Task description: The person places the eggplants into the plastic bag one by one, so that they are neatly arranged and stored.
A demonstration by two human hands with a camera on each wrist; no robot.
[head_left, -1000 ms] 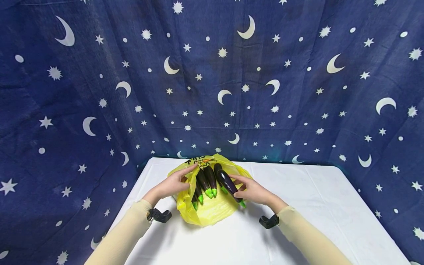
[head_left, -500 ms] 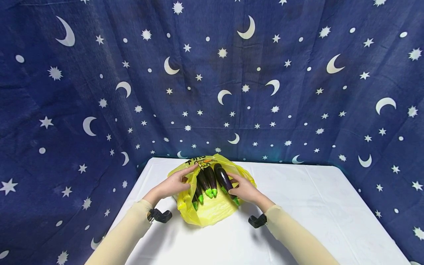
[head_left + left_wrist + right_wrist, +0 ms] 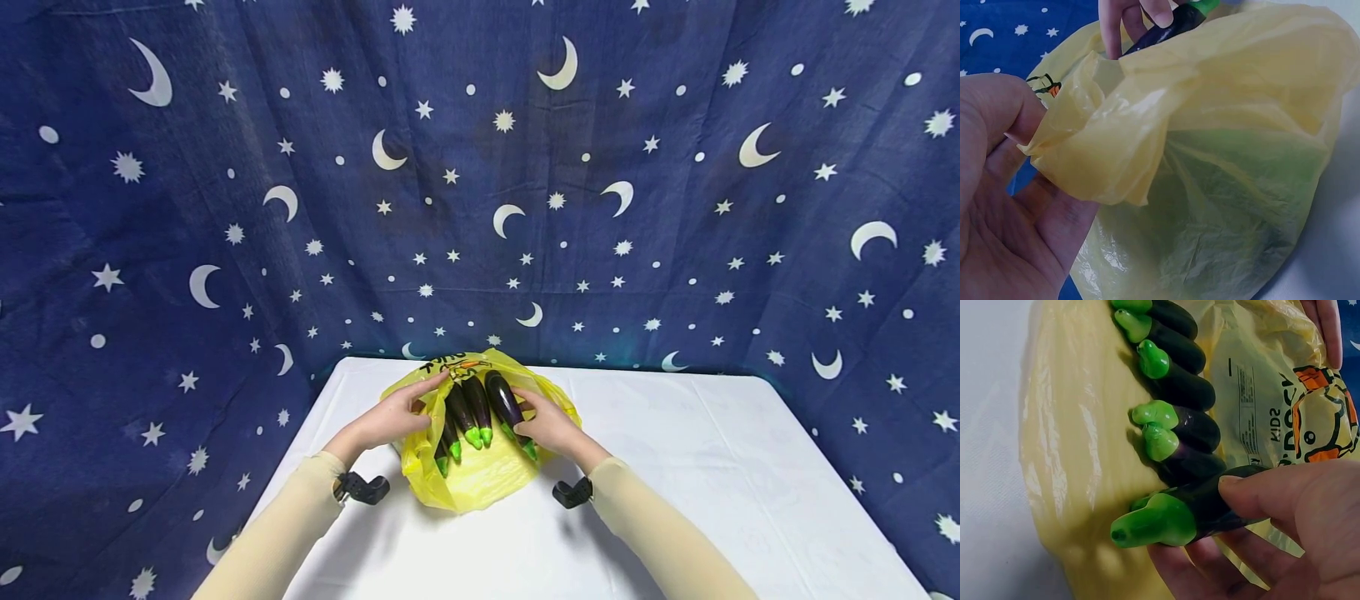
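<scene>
A yellow plastic bag [image 3: 487, 487] lies on the white table with its mouth facing the person. My left hand [image 3: 392, 415] holds the left edge of the bag's mouth; in the left wrist view the film runs between thumb and fingers. With thumb and fingers, my right hand [image 3: 557, 429] grips a dark purple eggplant [image 3: 501, 398] at the right side of the opening. Its green stem end [image 3: 1157, 522] points toward the person. Several other eggplants [image 3: 1179, 381] lie side by side inside the bag, stems also toward the person.
White cloth covers the table [image 3: 675, 467]. Behind it hangs a dark blue curtain [image 3: 480, 192] with moons and stars. Black bands with camera mounts sit on both wrists. Printed lettering and a cartoon figure [image 3: 1322, 425] show on the bag.
My right hand has moved left and slightly away from the person, carrying the eggplant further into the bag beside the others. The left hand keeps its place at the bag's edge.
</scene>
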